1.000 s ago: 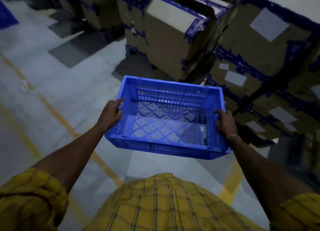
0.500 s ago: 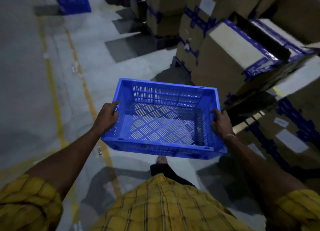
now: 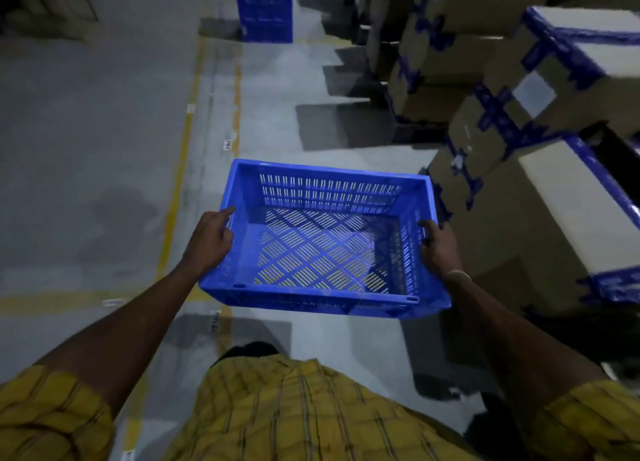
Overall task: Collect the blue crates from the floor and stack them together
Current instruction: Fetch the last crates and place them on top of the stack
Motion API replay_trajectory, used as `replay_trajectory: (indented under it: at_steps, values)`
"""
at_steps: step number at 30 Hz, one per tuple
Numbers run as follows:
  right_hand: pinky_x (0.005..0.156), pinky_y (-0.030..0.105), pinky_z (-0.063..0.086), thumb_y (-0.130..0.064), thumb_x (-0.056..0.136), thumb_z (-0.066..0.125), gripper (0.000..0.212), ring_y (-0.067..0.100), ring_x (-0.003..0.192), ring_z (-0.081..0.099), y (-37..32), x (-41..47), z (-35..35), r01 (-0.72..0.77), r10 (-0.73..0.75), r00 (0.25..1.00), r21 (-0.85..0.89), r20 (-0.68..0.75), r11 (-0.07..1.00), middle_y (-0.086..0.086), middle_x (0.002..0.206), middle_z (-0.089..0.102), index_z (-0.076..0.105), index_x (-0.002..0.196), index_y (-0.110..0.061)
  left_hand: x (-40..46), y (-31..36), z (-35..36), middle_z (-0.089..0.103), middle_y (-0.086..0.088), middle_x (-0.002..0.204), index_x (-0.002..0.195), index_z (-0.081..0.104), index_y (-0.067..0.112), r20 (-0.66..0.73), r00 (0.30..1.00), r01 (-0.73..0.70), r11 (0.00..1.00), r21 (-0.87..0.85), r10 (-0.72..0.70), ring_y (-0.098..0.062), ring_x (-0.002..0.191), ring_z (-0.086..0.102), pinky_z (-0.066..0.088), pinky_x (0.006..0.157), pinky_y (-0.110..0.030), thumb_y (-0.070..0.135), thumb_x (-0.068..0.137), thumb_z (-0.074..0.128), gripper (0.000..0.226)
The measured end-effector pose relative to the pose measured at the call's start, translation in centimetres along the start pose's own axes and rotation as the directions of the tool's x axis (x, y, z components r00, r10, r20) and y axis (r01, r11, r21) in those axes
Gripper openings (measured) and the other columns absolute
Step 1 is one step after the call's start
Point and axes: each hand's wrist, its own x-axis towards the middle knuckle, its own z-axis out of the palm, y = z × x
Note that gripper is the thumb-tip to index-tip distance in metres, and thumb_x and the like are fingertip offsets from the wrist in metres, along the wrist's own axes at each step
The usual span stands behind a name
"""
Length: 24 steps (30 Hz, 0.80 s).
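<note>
A blue crate [image 3: 322, 239], empty and open side up, is held in the air above the grey floor [image 3: 104, 149], in front of the person's yellow checked shirt [image 3: 294, 415]. The left hand [image 3: 207, 240] grips the crate's left wall, fingers curled over the rim with the forefinger stretched along it. The right hand [image 3: 438, 249] grips the right wall, fingers wrapped over its edge. A stack of blue crates [image 3: 263, 8] stands on the floor far ahead, well apart from the held crate. Cardboard boxes [image 3: 554, 183] bound with blue tape line the right side. Yellow lines [image 3: 180, 169] run along the floor.
</note>
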Motion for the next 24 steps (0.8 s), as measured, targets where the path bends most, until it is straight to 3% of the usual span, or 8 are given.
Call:
replay_trajectory:
  at_steps: [10, 19, 24]
  values:
    - [0.076, 0.044, 0.050, -0.002, 0.085, 0.055, 0.051, 0.045, 0.084, 0.058, -9.8, 17.6, 5.0, 0.092, -0.092, 0.995, 0.000, 0.040, 0.996, 0.024, 0.117, 0.046, 0.055, 0.134, -0.013, 14.8, -7.4, -2.3, 0.053, -0.018, 0.124, 0.148, 0.045, 0.017, -0.040, 0.996, 0.074, 0.997, -0.011, -0.075, -0.030, 0.117, 0.052, 0.040, 0.098, -0.033, 0.006, 0.094, 0.052, 0.056]
    - [0.076, 0.039, 0.046, -0.003, 0.089, 0.053, 0.061, 0.043, 0.086, 0.058, -19.9, 32.6, 8.1, 0.098, -0.098, 0.995, 0.005, 0.019, 0.995, 0.022, 0.116, 0.045, 0.043, 0.147, -0.015, 32.7, -13.4, -6.6, 0.055, -0.019, 0.119, 0.148, 0.046, 0.015, -0.038, 0.997, 0.062, 0.998, 0.014, -0.061, -0.032, 0.114, 0.053, 0.043, 0.096, -0.038, 0.005, 0.093, 0.054, 0.056]
    - [0.082, 0.045, 0.051, -0.005, 0.089, 0.053, 0.063, 0.044, 0.086, 0.059, -23.2, 40.8, 9.7, 0.083, -0.084, 0.996, 0.034, 0.015, 0.996, 0.021, 0.115, 0.046, 0.041, 0.149, -0.018, 41.5, -15.1, -7.5, 0.056, -0.017, 0.117, 0.146, 0.048, 0.014, -0.031, 0.998, 0.062, 0.998, 0.032, -0.061, -0.029, 0.113, 0.053, 0.042, 0.098, -0.036, 0.002, 0.091, 0.055, 0.057]
